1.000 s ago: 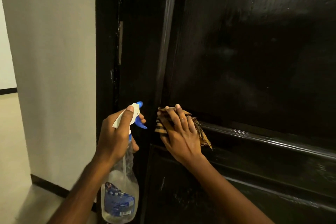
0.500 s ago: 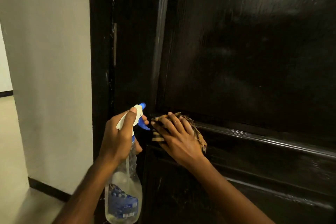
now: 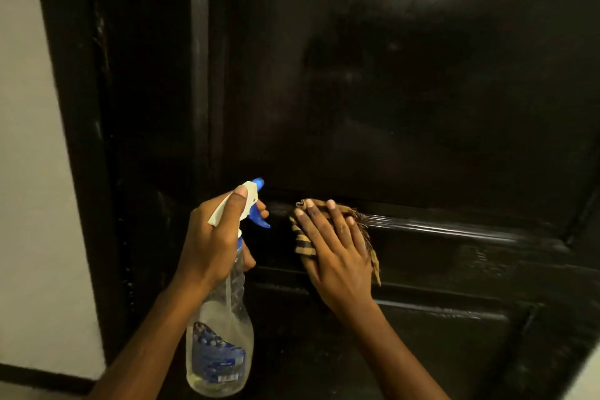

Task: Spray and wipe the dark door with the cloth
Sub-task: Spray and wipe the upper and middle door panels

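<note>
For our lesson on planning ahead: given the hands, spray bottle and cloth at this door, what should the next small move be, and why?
Probably slide the right hand and striped cloth rightward along the moulding of the dark door: that hand presses the cloth flat at the moulding's left end, while the left hand grips the spray bottle.

It looked like a home, at a hallway doorway: a glossy dark panelled door [image 3: 389,91] in a dark frame [image 3: 74,107], a plain pale wall [image 3: 29,172] with dark skirting [image 3: 42,378], and a household spray bottle [image 3: 220,344].
</note>
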